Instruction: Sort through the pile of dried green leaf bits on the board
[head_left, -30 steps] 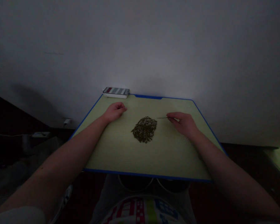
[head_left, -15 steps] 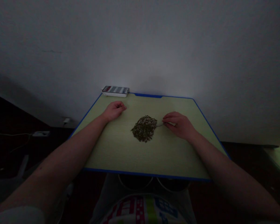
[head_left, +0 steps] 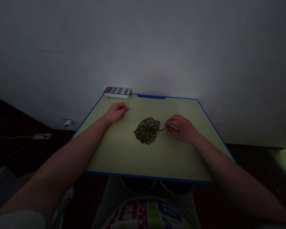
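my right hand (head_left: 183,129) grips a thin stick (head_left: 162,129) between thumb and fingertips, fingers closed on its near end. the stick points left, its far tip at the right edge of the pile (head_left: 147,130); whether the tip makes contact, i cannot tell. the pile, small dark and pale bits, lies loose near the middle of the worktop (head_left: 124,159). my left hand (head_left: 116,112) is positioned left of the pile and apart from it, fingers curled in; i cannot tell whether they enclose anything. a phone (head_left: 118,91) lies screen up on a white box (head_left: 116,95) at the worktop's far left corner, beside the wall (head_left: 152,47).
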Motion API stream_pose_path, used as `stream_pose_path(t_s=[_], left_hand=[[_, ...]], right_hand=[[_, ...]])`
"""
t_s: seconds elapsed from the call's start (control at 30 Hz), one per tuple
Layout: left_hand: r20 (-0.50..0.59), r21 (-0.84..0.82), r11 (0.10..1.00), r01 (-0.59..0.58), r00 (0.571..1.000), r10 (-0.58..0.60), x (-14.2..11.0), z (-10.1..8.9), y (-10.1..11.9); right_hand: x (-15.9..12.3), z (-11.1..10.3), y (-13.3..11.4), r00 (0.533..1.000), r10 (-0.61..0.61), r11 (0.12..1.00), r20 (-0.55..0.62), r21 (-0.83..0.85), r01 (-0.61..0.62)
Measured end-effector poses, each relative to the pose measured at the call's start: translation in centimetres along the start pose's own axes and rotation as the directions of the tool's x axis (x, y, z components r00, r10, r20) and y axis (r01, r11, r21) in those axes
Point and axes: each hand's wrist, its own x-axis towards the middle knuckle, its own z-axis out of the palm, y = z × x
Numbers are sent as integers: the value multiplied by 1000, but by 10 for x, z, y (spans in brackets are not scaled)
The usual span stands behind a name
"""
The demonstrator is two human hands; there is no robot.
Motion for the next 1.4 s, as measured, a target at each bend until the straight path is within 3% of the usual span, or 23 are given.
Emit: stream_pose_path(t_s=[0.5, 0.73, 0.97, 1.4], left_hand=[[10, -34, 999, 13, 1000, -13, 1, 1, -1], [1, -2, 1000, 13, 1000, -13, 0, 0, 0], [3, 3, 1000, 12, 1000, -12, 0, 0, 0], [13, -18, 1000, 18, 1000, -18, 0, 0, 0]], right_hand=[[3, 4, -4, 997, -1, 1000, 78, -28, 3], [2, -4, 0, 994, -2, 1000, 108, -8, 3], [-1, -7, 9, 998, 52, 999, 46, -7, -52], [-1, -6, 7, 994, 32, 999, 105, 23, -35]])
